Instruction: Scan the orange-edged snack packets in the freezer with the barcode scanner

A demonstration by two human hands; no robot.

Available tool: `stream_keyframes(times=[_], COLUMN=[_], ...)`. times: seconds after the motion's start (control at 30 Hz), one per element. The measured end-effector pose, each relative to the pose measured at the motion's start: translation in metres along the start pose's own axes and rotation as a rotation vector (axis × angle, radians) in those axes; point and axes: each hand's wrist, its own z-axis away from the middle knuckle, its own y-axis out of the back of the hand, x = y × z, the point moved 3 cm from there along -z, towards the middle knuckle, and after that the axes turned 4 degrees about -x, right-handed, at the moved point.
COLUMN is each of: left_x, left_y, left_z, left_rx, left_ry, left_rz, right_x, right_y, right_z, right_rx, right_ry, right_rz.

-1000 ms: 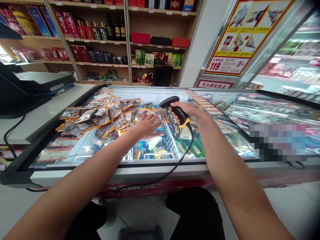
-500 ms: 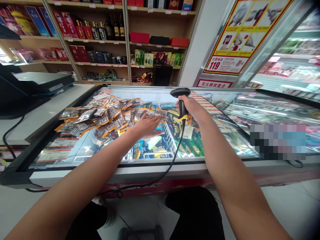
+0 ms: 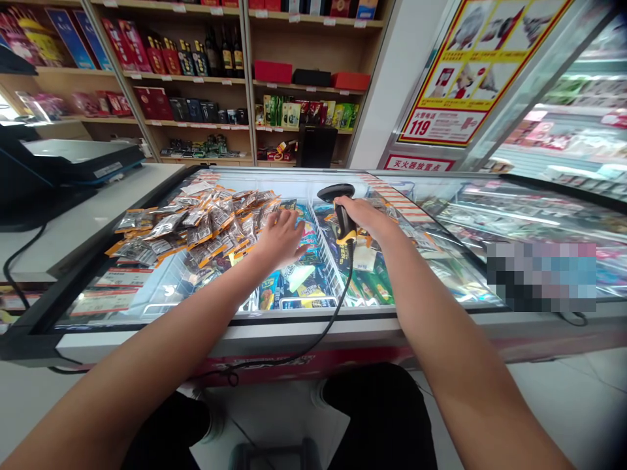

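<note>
The right hand (image 3: 360,212) grips the black-and-yellow handheld barcode scanner (image 3: 345,222) by its handle, above the glass top of the chest freezer (image 3: 323,324) and to the right of the heap of packets (image 3: 196,225). Its fingers hide part of the handle, and the scanner's reading window does not show. The left hand (image 3: 283,240), palm down with fingers loosely spread, is at the right end of the heap; it covers whatever lies beneath, so whether it touches a packet cannot be told.

The clear, orange-edged packets overlap on the left part of the glass, hiding one another; their print is too small to read. Under the glass, reflections blur the bagged goods (image 3: 304,281) in the wire baskets. The scanner's black cable (image 3: 337,312) drops over the near edge, then passes out of sight behind the left forearm.

On the right, a pixelated patch masks something on the freezer. The black device (image 3: 22,189) at far left is cut off by the frame, as are the upper shelves and the poster (image 3: 482,72) marked 119. The shop shelves at far right are smeared.
</note>
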Motion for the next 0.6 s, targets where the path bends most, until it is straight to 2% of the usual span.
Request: stream_keyframes(times=[0.07,0.13,0.2,0.27,0.43,0.6], left_x=[0.011,0.020,0.025,0.026,0.017,0.008], left_y=[-0.001,-0.004,-0.009,-0.012,-0.012,-0.010], left_z=[0.000,0.000,-0.001,-0.001,0.000,0.000], left_rx=[-0.069,-0.134,-0.165,-0.172,-0.141,-0.122], left_ry=[-0.181,-0.281,-0.280,-0.261,-0.216,-0.114], left_rz=[0.080,0.137,0.158,0.168,0.151,0.124], right_x=[-0.008,-0.017,-0.024,-0.029,-0.032,-0.026], right_y=[-0.011,-0.021,-0.026,-0.025,-0.015,-0.009], right_z=[0.005,0.010,0.016,0.021,0.028,0.034], right_rx=[-0.110,-0.232,-0.296,-0.297,-0.288,-0.366], right_ry=[0.026,0.034,0.022,0.010,-0.001,-0.059], right_rz=[-0.231,-0.447,-0.590,-0.664,-0.699,-0.505])
